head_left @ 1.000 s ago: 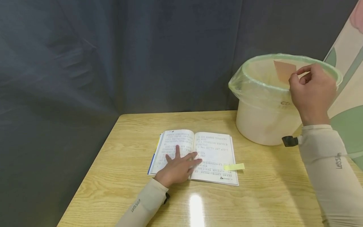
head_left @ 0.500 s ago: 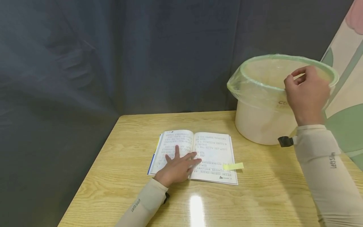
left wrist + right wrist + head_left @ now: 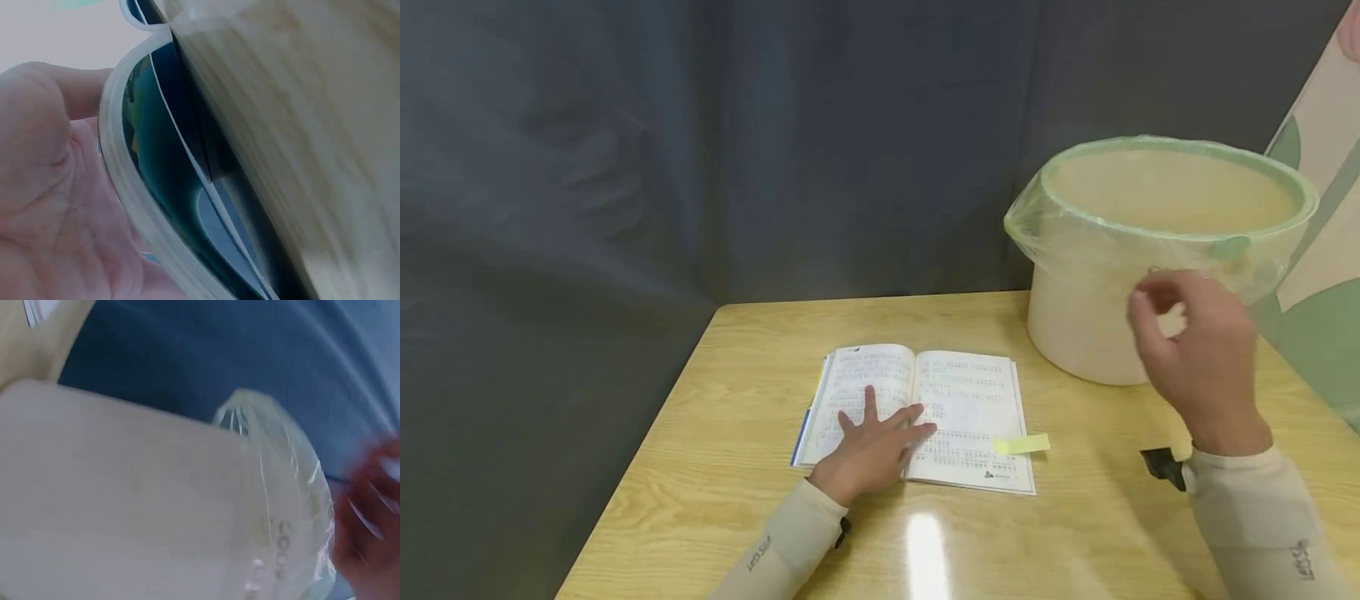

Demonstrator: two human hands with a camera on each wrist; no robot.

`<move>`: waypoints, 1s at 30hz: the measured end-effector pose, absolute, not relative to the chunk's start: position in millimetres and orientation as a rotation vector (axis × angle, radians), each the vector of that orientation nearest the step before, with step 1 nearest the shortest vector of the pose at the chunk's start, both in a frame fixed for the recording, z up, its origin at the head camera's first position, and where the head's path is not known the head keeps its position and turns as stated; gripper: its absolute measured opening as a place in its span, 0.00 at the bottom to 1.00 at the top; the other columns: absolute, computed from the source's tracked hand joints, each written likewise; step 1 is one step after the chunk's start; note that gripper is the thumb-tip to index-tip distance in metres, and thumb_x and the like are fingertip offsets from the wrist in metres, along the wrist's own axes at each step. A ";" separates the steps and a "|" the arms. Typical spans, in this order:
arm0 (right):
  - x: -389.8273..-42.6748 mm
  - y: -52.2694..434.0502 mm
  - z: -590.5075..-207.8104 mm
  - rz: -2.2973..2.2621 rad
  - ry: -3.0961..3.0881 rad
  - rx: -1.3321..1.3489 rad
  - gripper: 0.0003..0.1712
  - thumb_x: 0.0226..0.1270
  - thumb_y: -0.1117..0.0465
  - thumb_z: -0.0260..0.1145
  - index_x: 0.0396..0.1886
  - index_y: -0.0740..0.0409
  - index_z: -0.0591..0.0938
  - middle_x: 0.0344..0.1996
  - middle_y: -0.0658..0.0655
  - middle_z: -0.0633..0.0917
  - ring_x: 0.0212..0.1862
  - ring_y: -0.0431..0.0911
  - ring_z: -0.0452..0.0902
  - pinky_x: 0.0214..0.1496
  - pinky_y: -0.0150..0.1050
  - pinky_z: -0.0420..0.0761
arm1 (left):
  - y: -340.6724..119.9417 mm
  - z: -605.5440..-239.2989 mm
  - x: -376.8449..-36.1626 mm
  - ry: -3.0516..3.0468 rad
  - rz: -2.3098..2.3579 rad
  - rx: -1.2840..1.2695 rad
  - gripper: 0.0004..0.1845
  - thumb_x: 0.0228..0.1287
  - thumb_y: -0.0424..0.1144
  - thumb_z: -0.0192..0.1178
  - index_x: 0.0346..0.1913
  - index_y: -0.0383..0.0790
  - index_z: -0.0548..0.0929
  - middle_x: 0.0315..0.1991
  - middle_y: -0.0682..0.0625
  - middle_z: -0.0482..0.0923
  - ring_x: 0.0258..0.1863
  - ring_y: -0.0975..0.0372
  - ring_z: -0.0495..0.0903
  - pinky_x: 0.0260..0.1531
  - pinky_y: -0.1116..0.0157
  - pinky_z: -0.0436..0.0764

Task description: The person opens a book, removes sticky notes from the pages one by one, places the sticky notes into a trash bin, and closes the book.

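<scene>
Open book (image 3: 940, 412) lying flat near the middle of the wooden desk (image 3: 715, 467), taken here as the landmark. On its left page, left hand (image 3: 872, 446) pressed palm down with fingers straight and spread, holding nothing; from the left wrist view, palm (image 3: 44, 206) against the curved page edges (image 3: 134, 206), dark cover just beneath, desk surface beside. On the book's lower right corner, yellow sticky note (image 3: 1022, 444) poking out past the page edge. Right of the book and further back, cream bin (image 3: 1101, 321) lined with a pale green plastic bag (image 3: 1075, 233) folded over the rim. Right of the book and in front of the bin, right hand (image 3: 1198, 358) raised above the desk, blurred, fingers loosely curled, gripping nothing, apart from both bin and book. Bin wall and crinkled bag filling the right wrist view, fingertips (image 3: 369, 519) a red blur at the edge.
</scene>
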State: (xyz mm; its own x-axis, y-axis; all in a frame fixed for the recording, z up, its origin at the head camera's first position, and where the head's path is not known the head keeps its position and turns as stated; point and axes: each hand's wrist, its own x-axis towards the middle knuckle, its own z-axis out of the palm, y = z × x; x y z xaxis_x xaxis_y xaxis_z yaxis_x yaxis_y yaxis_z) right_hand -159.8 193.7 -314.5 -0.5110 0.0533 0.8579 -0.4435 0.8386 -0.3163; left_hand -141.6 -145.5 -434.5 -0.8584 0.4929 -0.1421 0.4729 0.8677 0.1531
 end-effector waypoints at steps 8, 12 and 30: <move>-165.0 177.5 -351.0 0.297 -2.690 0.858 0.11 0.61 0.58 0.73 0.43 0.54 0.85 0.39 0.51 0.86 0.41 0.49 0.82 0.46 0.50 0.80 | -139.5 -433.0 -138.6 2.850 0.119 0.704 0.25 0.75 0.52 0.52 0.72 0.69 0.66 0.79 0.61 0.55 0.74 0.25 0.40 0.53 0.19 0.58; -162.9 174.6 -364.9 0.295 -3.017 0.964 0.18 0.61 0.52 0.73 0.49 0.51 0.83 0.42 0.48 0.86 0.43 0.48 0.83 0.46 0.47 0.81 | -134.4 -434.8 -136.3 2.866 0.058 0.712 0.26 0.74 0.53 0.53 0.73 0.70 0.66 0.79 0.62 0.55 0.74 0.26 0.42 0.53 0.20 0.60; -159.1 160.7 -384.8 0.197 -3.234 1.022 0.22 0.44 0.72 0.73 0.20 0.47 0.69 0.20 0.43 0.67 0.27 0.40 0.62 0.31 0.32 0.61 | -134.5 -434.6 -138.0 2.902 0.042 0.752 0.25 0.74 0.52 0.53 0.72 0.68 0.68 0.78 0.60 0.57 0.73 0.24 0.44 0.51 0.20 0.62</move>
State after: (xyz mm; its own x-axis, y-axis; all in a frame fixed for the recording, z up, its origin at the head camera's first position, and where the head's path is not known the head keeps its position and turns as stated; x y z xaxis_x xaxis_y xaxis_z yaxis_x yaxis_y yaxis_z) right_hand -159.1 160.7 -384.8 -0.7893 -0.5781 -0.2069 -0.5488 0.8153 -0.1846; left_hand -138.0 -134.5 -434.6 -0.8646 0.4851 -0.1311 0.4811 0.8744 0.0625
